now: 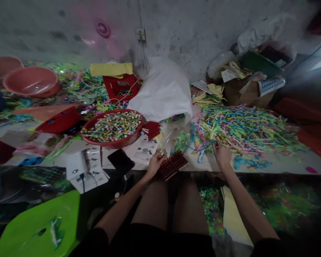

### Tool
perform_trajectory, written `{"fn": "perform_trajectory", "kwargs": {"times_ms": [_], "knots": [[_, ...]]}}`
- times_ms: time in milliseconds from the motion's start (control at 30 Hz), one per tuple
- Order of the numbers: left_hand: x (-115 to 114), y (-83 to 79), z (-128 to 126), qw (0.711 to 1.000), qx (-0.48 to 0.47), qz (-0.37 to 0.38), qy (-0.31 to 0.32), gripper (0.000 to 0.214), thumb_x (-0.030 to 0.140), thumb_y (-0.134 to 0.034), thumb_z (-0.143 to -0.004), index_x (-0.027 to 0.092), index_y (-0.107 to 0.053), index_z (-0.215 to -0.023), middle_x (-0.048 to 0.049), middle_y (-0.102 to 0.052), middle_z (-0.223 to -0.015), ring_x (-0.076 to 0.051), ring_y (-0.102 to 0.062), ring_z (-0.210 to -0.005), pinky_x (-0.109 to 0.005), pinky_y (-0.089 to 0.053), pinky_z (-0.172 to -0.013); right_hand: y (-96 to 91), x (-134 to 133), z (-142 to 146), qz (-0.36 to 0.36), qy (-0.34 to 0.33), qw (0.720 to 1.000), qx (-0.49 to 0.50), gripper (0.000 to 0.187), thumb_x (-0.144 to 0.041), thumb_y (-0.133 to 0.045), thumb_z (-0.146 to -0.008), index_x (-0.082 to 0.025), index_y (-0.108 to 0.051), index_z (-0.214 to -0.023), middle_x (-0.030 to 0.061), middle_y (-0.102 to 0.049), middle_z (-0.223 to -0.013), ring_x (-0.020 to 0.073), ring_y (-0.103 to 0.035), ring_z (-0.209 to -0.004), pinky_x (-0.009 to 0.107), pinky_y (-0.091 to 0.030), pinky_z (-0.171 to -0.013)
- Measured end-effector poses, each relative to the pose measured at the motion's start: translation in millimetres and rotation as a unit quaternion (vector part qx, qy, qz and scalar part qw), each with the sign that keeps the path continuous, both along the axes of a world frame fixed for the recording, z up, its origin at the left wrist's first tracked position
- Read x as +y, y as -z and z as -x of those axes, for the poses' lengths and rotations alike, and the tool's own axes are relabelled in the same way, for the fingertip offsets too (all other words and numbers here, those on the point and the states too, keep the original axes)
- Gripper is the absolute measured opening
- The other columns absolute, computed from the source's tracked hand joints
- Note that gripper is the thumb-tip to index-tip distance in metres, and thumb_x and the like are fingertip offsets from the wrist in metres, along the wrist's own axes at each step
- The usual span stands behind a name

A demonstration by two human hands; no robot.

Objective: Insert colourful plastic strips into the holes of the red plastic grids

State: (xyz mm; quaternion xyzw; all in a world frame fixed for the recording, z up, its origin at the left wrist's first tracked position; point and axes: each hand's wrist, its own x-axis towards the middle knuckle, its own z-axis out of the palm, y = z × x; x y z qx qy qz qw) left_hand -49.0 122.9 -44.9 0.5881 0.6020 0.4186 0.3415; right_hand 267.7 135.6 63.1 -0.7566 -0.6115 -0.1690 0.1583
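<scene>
Left hand [155,163]'s at the dark red block [174,166], 6 o'clock, probably steadying it; right hand [222,155]'s at 4 o'clock, by colorful strips [251,126] likely piled for easy reach. Can't tell either grip tbh.

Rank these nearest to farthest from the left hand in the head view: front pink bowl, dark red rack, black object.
1. Dark red rack: beside the left hand, on its right.
2. Black object: to its left.
3. Front pink bowl: far left, toward the back.
</scene>
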Motion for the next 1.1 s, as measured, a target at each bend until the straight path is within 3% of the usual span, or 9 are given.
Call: {"fn": "perform_trajectory", "kwargs": {"times_ms": [133,300,500,667,933,1100], "knots": [[2,3.7,-2,1.0,0.016,0.003,0.005,0.02,0.037,-0.056,-0.076,0.019,-0.052,-0.07,0.002,-0.061,-0.068,-0.015,-0.059,-0.069,-0.025,-0.042,-0.066,-1.2,-19,6,-0.049,-0.037,0.998,0.001,0.039,-0.042,-0.04,-0.093,-0.014,-0.066,-0.088,0.0084,-0.067,-0.068,0.0136,-0.056,-0.054,0.024,-0.019,-0.051],[4,5.3,-3,0.999,0.042,0.012,0.018,0.019,0.037,-0.055,-0.079,0.019,-0.052,-0.074,0.0015,-0.061,-0.07,-0.016,-0.059,-0.071,-0.026,-0.042,-0.067,3.9,-33,15,-0.07,-0.095,0.993,0.019,0.046,-0.047,-0.033,-0.094,-0.015,-0.066,-0.088,0.0069,-0.065,-0.063,0.0127,-0.054,-0.053,0.023,-0.021,-0.051],[5,-4.3,-5,0.988,0.141,-0.003,0.069,0.014,0.032,-0.052,-0.084,0.019,-0.056,-0.085,-0.0019,-0.064,-0.076,-0.018,-0.06,-0.073,-0.029,-0.044,-0.071,4.7,-38,29,-0.022,-0.108,0.993,0.048,0.047,-0.047,-0.033,-0.094,-0.015,-0.064,-0.082,0.0068,-0.064,-0.06,0.0143,-0.055,-0.052,0.023,-0.023,-0.051],[7,-7.0,-4,0.98,0.182,-0.007,0.086,0.013,0.029,-0.051,-0.085,0.019,-0.056,-0.091,-0.0047,-0.067,-0.084,-0.02,-0.062,-0.079,-0.03,-0.046,-0.074,11.7,-36,39,0.035,-0.113,0.99,0.083,0.039,-0.043,-0.036,-0.094,-0.013,-0.062,-0.095,0.0072,-0.066,-0.063,0.0152,-0.057,-0.053,0.024,-0.024,-0.051],[12,-8.9,-3,0.974,0.205,-0.004,0.101,0.017,0.023,-0.05,-0.085,0.017,-0.054,-0.1,-0.0077,-0.067,-0.088,-0.021,-0.063,-0.083,-0.032,-0.047,-0.076,23.9,-32,41,0.059,-0.105,0.986,0.114,0.036,-0.04,-0.038,-0.094,-0.013,-0.06,-0.104,0.0065,-0.066,-0.065,0.0147,-0.056,-0.053,0.024,-0.025,-0.052],[8,-10.1,-8,0.972,0.208,0.005,0.108,0.014,0.027,-0.051,-0.085,0.017,-0.058,-0.093,-0.0081,-0.067,-0.083,-0.022,-0.063,-0.08,-0.032,-0.045,-0.076,24.3,-32,42,0.066,-0.105,0.984,0.126,0.034,-0.038,-0.04,-0.094,-0.012,-0.06,-0.103,0.0066,-0.067,-0.066,0.015,-0.057,-0.054,0.023,-0.025,-0.052]]}}
